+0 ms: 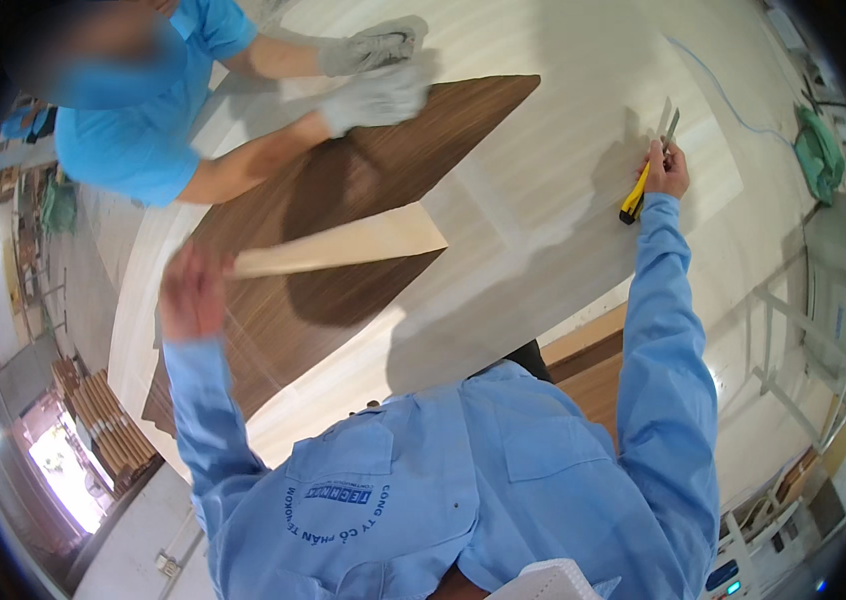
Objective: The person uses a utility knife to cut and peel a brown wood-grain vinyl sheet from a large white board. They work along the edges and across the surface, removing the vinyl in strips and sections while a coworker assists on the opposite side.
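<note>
1. The wearer's left hand [193,290], blurred, has its fingers closed on the near end of a long pale strip [343,250].
2. From that hand the strip stretches rightward over a dark brown wood sheet [393,145], widening to an angled end between the two hands, well apart from the right one. Whether it is a turned-up flap or a separate piece, I cannot tell.
3. The brown sheet lies between the hands, closer to the left, reaching beyond and below it.
4. The right hand [668,172] grips a yellow utility knife [635,195] with a black end; its bare blade points away from the wearer. Whether this hand touches the pale tabletop [543,150] beneath is unclear.
5. Beyond the left hand, a co-worker in a blue shirt [133,145] leans in, with two gloved hands [378,100] near the sheet's far edge.
6. Past the right hand, a thin blue cable [723,95] runs toward a green bag [820,155].
</note>
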`<state>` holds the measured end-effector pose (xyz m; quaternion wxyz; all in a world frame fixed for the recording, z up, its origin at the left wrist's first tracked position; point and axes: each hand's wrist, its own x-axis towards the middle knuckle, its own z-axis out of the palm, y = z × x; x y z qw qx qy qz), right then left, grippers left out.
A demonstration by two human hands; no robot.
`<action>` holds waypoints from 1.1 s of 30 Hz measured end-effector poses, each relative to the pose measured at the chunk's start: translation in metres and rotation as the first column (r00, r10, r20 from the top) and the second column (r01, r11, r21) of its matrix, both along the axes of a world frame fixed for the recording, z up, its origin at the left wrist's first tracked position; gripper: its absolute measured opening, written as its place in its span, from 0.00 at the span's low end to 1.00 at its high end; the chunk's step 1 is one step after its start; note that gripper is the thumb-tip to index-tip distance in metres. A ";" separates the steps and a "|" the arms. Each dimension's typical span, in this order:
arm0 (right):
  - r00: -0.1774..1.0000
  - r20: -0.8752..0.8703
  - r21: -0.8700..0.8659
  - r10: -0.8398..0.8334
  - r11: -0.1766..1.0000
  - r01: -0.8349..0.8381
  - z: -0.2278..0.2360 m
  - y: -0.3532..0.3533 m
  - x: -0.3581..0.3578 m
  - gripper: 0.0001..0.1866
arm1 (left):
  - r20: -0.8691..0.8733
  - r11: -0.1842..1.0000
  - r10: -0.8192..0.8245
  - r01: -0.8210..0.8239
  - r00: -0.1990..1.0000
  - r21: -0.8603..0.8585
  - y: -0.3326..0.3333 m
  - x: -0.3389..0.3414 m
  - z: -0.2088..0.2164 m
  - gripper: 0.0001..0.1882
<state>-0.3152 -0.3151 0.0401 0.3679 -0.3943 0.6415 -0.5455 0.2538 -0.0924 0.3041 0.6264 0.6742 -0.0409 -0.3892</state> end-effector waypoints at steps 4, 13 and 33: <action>1.000 0.014 0.005 -0.019 1.000 0.019 0.000 -0.005 -0.002 0.14 | 0.085 0.849 -0.435 0.440 0.897 -0.292 -0.042 0.058 -0.030 0.10; 0.950 -0.298 0.250 0.088 0.968 -0.011 -0.027 0.063 -0.008 0.19 | 0.603 0.970 -0.072 -0.084 0.795 0.228 0.059 0.011 -0.160 0.26; 0.484 -0.870 0.128 0.088 0.991 0.049 0.003 0.074 0.039 0.32 | 0.697 0.681 -0.657 0.622 0.286 0.387 0.010 -0.130 -0.218 0.21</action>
